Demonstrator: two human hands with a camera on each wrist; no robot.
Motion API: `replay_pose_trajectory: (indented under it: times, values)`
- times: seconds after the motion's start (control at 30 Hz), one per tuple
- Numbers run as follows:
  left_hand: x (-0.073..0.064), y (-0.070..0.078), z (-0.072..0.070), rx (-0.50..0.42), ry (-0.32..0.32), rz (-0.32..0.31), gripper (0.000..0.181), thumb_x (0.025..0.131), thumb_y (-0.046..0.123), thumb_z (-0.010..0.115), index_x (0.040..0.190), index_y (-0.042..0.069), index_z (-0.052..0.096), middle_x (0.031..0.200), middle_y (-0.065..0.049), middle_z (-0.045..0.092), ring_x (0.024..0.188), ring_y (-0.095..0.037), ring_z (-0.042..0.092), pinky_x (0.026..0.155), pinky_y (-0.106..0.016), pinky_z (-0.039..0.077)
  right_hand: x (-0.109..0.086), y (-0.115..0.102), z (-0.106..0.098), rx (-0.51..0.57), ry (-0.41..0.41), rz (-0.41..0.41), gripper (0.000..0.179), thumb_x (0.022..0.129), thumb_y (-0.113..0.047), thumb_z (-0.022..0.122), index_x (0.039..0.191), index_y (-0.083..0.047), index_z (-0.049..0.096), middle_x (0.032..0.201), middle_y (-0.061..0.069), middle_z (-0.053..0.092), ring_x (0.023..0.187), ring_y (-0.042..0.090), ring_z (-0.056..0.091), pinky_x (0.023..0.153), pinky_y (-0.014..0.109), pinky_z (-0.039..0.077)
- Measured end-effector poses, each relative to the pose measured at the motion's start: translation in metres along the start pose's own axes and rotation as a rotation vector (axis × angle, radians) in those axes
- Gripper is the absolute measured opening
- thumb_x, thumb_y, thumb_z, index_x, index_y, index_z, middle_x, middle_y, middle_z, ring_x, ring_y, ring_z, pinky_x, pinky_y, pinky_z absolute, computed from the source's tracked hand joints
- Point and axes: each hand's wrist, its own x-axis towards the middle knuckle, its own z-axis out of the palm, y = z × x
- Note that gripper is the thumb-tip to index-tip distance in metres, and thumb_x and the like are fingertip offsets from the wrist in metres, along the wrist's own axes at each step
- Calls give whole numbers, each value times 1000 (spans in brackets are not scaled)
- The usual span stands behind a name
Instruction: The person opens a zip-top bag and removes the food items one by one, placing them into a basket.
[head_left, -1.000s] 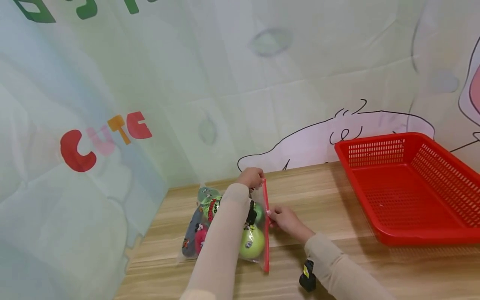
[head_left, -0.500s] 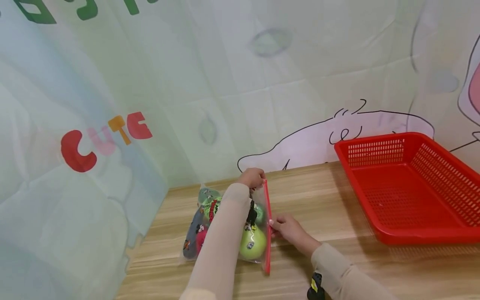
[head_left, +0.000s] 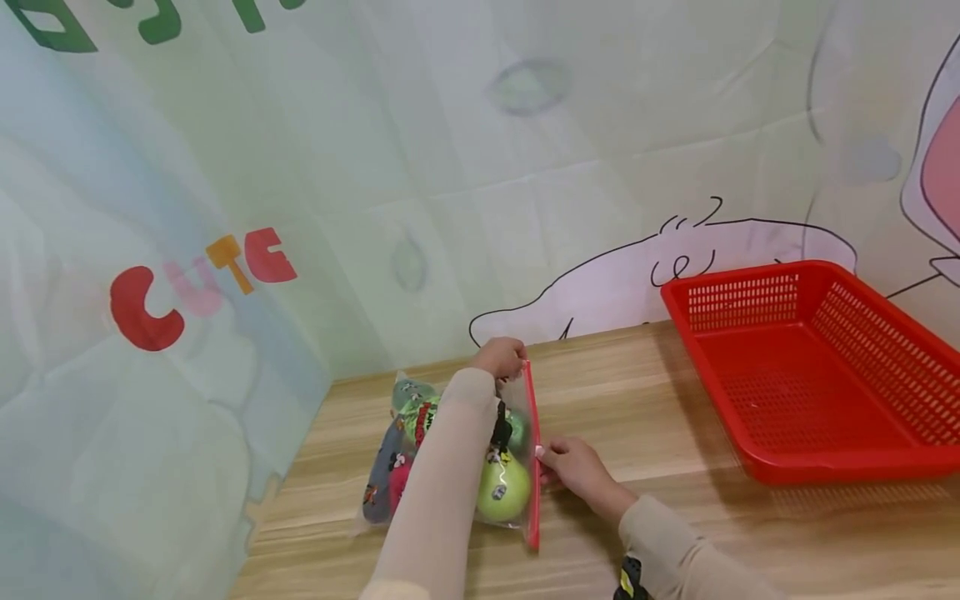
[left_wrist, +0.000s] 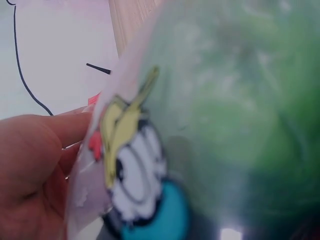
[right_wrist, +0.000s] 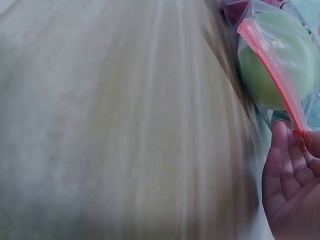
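A clear zip bag (head_left: 519, 390) with cartoon prints lies on the wooden table, filled with round yellow-green, green and pink things and a long blue-grey one. Along its right side runs a red zip strip (head_left: 532, 500). My left hand (head_left: 499, 357) pinches the bag at the strip's far end; its fingertips are partly behind the plastic in the left wrist view. Lower on the strip, my right hand (head_left: 581, 473) pinches it between thumb and fingers. A yellow-green ball-like thing (right_wrist: 272, 65) shows through the plastic beside it. My left sleeve hides the bag's middle.
A red plastic basket (head_left: 806, 458) with slotted walls stands on the table (head_left: 615, 375) at the right. Behind the table hangs a printed backdrop (head_left: 450, 167), which also runs along the left side. A black wrist device (head_left: 630, 579) sits below my right sleeve.
My right hand has slid a short way down the red strip toward me. The left hand keeps its hold at the far end.
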Motion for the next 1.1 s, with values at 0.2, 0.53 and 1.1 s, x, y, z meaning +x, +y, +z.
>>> replay_pose_trajectory:
  times: [0.2,0.53,1.1]
  values:
    - [5,-2,2,-16,-10,-17,7,93,17,53,93,12,59,75,-3,55,62,-15,49,50,-26,45,-2,-1,1,-55,48,-10,21,91,-14,53,81,1,64,61,0,61,56,8,57,48,23,46]
    - [4,0,2,-15,8,-36,8,93,17,53,94,13,60,82,-5,57,72,-18,51,52,-27,47,-3,-2,2,-100,68,-28,20,90,-15,54,81,-2,65,61,2,62,50,9,50,45,22,42]
    - [2,-4,-1,8,18,19,12,94,17,51,99,11,59,83,-5,57,71,-16,52,53,-25,47,7,-1,-1,-23,-34,-38,23,93,-12,48,88,7,61,68,4,61,56,10,58,52,28,54]
